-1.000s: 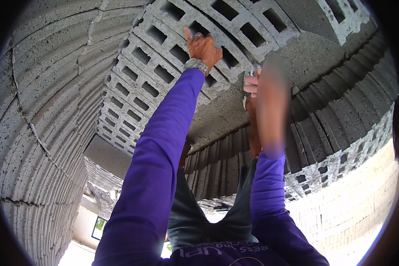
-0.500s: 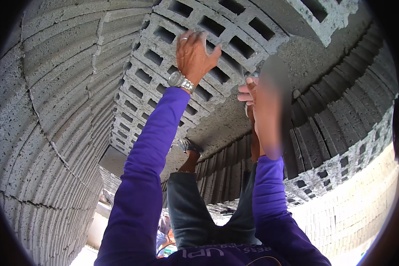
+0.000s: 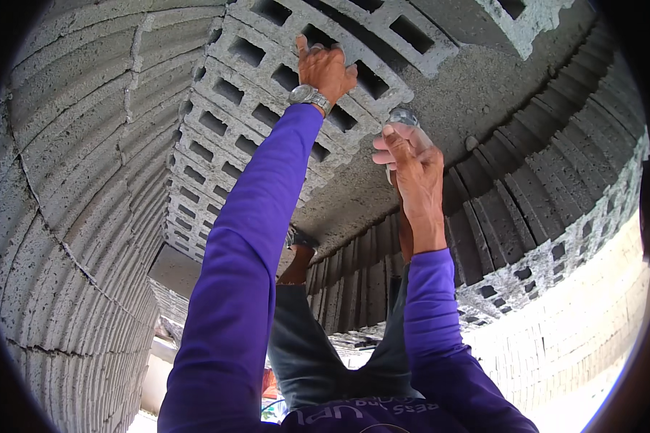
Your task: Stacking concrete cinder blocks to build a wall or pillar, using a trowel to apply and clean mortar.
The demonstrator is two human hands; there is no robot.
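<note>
My left hand (image 3: 326,73), with a metal watch (image 3: 309,97) at its wrist, grips a grey hollow concrete block (image 3: 396,96) from above. Its fingers curl at one hollow and the thumb lies by the neighbouring one. The fingertips are partly hidden. This block stands at the end of close rows of similar blocks (image 3: 247,52), hollows facing up. A dark gap parts it from another hollow block (image 3: 430,61) farther off. To the right, my right hand (image 3: 417,169) hovers over the ground, fingers outstretched and holding nothing.
A tall wall of stacked ribbed blocks (image 3: 72,180) rises on the left. Another curving stack (image 3: 534,187) runs along the right. Between them lies gritty ground (image 3: 477,86), where my feet (image 3: 302,239) stand. One block (image 3: 534,22) juts in at the top right.
The left hand has shifted slightly up, and a gap now shows beyond the gripped block. My right hand has moved a little left and is no longer blurred. The whole view has shifted slightly.
</note>
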